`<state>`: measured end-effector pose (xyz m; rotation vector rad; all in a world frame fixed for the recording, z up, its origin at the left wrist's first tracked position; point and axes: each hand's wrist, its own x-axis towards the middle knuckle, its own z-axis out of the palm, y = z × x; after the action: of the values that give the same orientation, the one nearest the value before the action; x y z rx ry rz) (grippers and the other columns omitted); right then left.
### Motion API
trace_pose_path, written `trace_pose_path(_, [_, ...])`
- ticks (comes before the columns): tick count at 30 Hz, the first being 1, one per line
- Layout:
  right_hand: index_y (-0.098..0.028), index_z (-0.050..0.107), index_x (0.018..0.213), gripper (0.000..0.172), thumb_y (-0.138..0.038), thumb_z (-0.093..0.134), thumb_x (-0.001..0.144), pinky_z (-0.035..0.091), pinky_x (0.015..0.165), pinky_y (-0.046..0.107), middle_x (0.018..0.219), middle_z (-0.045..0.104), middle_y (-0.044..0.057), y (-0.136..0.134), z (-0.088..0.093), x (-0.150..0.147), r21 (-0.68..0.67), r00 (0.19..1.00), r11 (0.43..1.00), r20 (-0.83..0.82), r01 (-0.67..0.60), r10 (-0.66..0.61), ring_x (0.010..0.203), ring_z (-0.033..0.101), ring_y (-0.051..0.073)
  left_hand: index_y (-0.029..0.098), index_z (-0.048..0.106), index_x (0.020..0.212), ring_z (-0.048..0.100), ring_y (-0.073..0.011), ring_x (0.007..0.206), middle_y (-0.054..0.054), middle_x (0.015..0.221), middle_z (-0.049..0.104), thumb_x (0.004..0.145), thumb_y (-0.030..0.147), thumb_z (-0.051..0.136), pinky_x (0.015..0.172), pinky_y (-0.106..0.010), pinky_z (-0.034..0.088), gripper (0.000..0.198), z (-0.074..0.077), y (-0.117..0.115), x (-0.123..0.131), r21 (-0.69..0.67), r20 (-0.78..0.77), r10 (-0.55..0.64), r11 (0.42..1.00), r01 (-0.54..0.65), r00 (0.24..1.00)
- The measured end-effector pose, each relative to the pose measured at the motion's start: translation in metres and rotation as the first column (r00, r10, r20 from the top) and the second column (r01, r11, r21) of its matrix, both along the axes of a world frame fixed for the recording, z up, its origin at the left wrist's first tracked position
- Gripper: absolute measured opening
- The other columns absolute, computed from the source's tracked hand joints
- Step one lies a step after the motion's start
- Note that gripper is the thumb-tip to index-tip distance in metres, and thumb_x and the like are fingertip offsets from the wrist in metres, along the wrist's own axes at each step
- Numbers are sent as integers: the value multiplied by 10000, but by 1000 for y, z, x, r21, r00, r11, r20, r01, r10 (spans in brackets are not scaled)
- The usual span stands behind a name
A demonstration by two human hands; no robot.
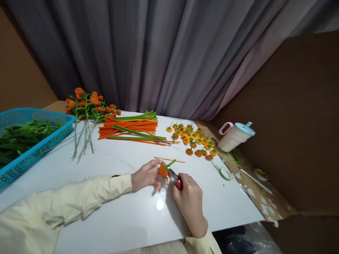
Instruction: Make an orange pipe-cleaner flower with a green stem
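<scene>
Pinched in the fingers of my left hand is a small orange pipe-cleaner flower with a short green stem pointing up to the right. My right hand is closed around red-handled scissors, whose metal tips meet the flower at the base of its stem. Both hands are above the white tabletop. Just beyond the flower lies a thin wooden stick. To the right are several loose orange and yellow flower heads with green undersides.
Orange pipe cleaners and green ones lie in bundles at the back. Stemmed orange flowers are heaped behind left. A blue basket holds green leaves. Green tape lies at the right edge, near a lidded cup.
</scene>
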<state>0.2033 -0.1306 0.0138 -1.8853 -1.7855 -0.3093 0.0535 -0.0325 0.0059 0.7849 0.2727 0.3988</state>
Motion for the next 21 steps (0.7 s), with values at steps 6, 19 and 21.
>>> trace_pose_path(6, [-174, 597, 660, 158, -137, 444, 683, 336, 520, 227, 594, 619, 27, 35, 33, -3, -107, 944, 974, -286, -200, 162, 512, 529, 142, 239, 543, 1072, 498, -176, 1078, -45, 1135, 559, 580, 211, 773, 871, -277, 405, 544, 2, -2, 7, 211, 96, 159, 962, -176, 983])
trace_pose_path(19, [-176, 669, 744, 220, -109, 481, 651, 354, 532, 209, 689, 695, 47, 95, 24, -41, -266, 929, 903, -248, -339, 276, 597, 606, 159, 132, 580, 757, 555, -106, 632, -5, 659, 588, 612, 378, 776, 600, -197, 432, 347, 3, 13, 4, 28, -81, 420, 907, -419, 904])
trace_pose_path(21, [-178, 670, 749, 226, -107, 479, 652, 355, 538, 212, 701, 699, 51, 95, 23, -40, -270, 932, 903, -242, -333, 271, 613, 614, 166, 139, 570, 773, 558, -113, 656, -4, 677, 585, 612, 389, 775, 610, -202, 442, 361, 6, 12, 4, 45, -88, 418, 909, -415, 904])
